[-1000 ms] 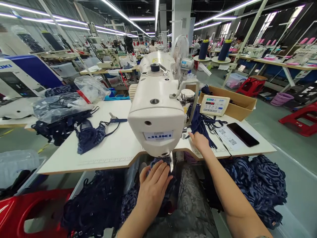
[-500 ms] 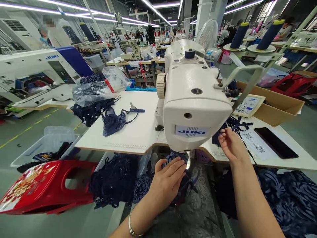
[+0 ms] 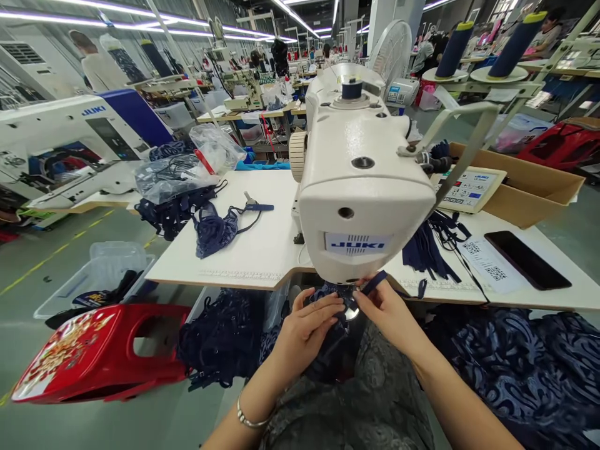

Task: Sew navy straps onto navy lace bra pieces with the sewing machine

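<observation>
A white JUKI sewing machine (image 3: 360,206) stands in front of me, its needle area hidden under the head. Below it, navy patterned lace fabric (image 3: 328,290), perhaps part of a bra, lies under my left hand (image 3: 304,328), whose fingers are pressed together on it. My right hand (image 3: 391,312) pinches a narrow navy strap (image 3: 374,282) close to the right of the machine head, with the fingertips near the fabric. A bundle of cut navy strips (image 3: 429,253) lies on the table to the right. A navy bra (image 3: 215,230) rests on the table at left.
On the right are a black phone (image 3: 527,259), a printed sheet (image 3: 482,262), a control panel (image 3: 469,187) and a cardboard box (image 3: 544,194). A red stool (image 3: 103,353) and a clear bin (image 3: 117,259) stand at lower left. Patterned fabric (image 3: 520,362) hangs at lower right.
My right hand has moved left from the strip bundle to the machine head, bringing one navy strap with it. My left hand stays on the fabric. The view has shifted slightly.
</observation>
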Tool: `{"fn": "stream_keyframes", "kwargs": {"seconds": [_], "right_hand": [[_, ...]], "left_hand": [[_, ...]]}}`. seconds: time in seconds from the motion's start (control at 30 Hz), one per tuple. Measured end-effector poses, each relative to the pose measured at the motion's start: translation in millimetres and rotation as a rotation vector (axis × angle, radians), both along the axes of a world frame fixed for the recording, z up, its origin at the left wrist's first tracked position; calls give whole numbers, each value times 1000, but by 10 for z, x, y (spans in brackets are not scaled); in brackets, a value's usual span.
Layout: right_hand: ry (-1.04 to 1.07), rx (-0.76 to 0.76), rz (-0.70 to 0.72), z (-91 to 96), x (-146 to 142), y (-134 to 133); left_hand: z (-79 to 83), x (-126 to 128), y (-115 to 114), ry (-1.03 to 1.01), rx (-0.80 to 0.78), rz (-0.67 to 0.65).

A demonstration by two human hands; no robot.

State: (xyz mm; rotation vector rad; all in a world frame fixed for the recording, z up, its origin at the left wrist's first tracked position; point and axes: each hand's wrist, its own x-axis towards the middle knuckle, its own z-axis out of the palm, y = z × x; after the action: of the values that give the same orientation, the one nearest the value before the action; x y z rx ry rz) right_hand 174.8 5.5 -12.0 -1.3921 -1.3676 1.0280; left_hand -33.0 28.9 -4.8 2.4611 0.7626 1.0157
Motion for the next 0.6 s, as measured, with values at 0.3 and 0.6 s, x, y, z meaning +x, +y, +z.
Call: {"fn": "stream_keyframes", "kwargs": {"seconds": [0.3, 0.6], "right_hand": [[434, -111, -45, -76, -151, 10], [555, -114, -82, -87, -164, 10]], "left_hand": [[79, 16, -3, 141, 72, 10], [202, 3, 39, 288, 227, -61]]}}
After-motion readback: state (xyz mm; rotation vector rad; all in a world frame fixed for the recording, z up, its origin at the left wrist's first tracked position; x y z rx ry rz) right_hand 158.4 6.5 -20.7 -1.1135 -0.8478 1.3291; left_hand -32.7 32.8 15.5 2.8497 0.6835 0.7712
